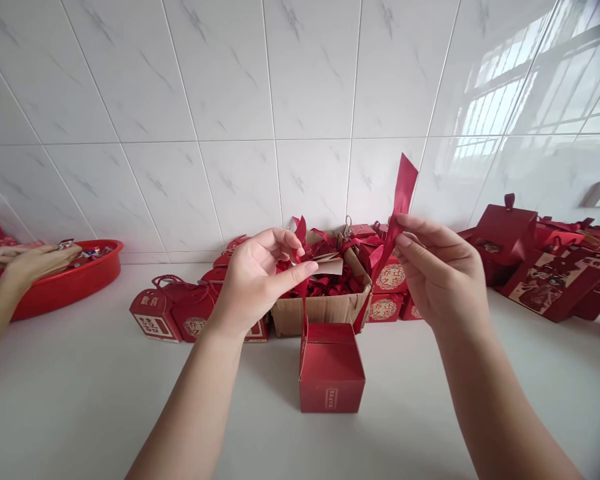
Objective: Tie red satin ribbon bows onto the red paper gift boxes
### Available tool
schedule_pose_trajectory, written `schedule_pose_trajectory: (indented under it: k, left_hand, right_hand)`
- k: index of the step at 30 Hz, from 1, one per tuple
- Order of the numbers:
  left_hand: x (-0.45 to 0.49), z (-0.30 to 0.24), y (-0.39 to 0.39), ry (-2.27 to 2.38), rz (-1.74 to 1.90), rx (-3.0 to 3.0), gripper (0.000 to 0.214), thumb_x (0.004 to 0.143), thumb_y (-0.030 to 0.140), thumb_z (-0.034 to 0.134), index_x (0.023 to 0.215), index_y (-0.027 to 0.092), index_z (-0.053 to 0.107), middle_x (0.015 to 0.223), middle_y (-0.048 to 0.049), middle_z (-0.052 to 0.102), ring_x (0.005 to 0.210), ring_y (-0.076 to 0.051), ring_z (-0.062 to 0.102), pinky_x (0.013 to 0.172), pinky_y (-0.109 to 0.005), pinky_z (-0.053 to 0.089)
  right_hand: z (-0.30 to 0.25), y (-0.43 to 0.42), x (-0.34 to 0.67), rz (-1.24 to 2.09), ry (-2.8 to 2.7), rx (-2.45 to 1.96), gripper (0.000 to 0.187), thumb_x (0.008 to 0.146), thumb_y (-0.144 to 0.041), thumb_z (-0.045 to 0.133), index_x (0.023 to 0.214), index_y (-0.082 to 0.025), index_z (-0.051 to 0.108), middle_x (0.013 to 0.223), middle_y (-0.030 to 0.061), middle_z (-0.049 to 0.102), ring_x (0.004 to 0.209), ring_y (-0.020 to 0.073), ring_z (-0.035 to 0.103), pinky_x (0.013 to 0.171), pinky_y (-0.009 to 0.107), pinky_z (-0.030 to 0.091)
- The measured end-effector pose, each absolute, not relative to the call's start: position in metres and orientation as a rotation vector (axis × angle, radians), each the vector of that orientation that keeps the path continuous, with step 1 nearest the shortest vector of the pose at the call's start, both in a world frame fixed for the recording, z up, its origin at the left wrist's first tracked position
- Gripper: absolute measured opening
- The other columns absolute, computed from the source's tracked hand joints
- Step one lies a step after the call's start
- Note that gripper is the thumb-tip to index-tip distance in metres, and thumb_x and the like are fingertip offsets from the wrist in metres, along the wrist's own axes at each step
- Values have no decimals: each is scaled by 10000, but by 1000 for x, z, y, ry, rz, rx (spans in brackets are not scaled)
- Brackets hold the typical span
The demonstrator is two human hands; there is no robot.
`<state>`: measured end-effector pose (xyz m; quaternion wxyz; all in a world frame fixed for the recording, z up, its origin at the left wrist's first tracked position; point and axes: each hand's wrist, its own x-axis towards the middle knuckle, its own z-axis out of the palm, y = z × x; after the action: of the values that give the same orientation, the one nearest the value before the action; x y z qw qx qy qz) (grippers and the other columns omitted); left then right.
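Observation:
A small red gift box (333,367) with a gold-edged label stands on the white counter in front of me. Red ribbon runs up from both of its sides. My left hand (263,277) pinches one ribbon end above the box's left side. Between thumb and fingertips of my right hand (443,273) is the other end of the ribbon (404,187), its tip pointing up. Behind the box sits an open cardboard carton (323,313) full of red ribbons, with a brown card piece (330,266) near my left thumb.
Red gift boxes (153,317) stand left of the carton, and more boxes (384,307) are to its right. Larger red boxes (505,240) crowd the far right. At left, another person's hands (40,263) reach over a red basin (80,283) of small wrapped pieces. A tiled wall (310,80) rises behind.

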<state>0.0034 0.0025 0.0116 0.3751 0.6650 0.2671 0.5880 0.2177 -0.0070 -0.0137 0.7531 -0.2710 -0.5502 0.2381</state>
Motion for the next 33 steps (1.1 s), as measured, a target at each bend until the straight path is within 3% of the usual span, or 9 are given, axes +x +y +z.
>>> schedule_pose_trajectory:
  k: [6,11,13,17,25,33]
  left_hand:
    - [2,10,3,726,1492,1815,158,711,100,671,795,176,561,852,-13,576,805,-123,563,709,-218,474]
    - [-3,14,2,688,1549,1753,408,655,76,714,990,230,540,1052,-15,574,806,-110,580,661,-211,504]
    - [-4,14,3,695,1573,1716,428,638,81,735,997,221,551,1019,-17,603,805,-116,595,688,-224,518]
    - [-4,13,5,704,1560,1679,259,660,136,750,890,162,633,855,-27,666,806,-135,623,737,-236,527]
    - [-5,10,11,603,1625,1546,171,667,153,757,828,165,702,813,-15,705,778,-123,646,724,-226,538]
    - [-2,13,10,514,1770,1470,177,644,112,767,706,177,615,687,39,643,674,-82,624,660,-188,523]
  right_hand:
    - [-14,-10,217,464,-1198,-626,256,772,-208,676,1005,-312,697,877,-8,663,863,152,638,815,334,561]
    - [-13,-12,216,440,-1219,-624,273,773,-197,669,1010,-329,694,837,-15,646,842,153,631,795,330,558]
    - [-13,-12,216,445,-1223,-627,275,772,-195,667,1013,-326,693,827,-13,642,830,157,631,789,340,558]
    - [-13,-12,216,456,-1211,-619,268,762,-190,682,998,-317,698,805,-16,641,808,152,630,789,341,555]
    - [-14,-9,216,507,-1228,-548,200,793,-191,665,953,-296,720,956,-10,699,940,172,639,903,362,514]
    - [-17,-5,215,555,-1249,-528,191,774,-174,690,909,-303,730,918,-20,721,898,154,658,828,320,544]
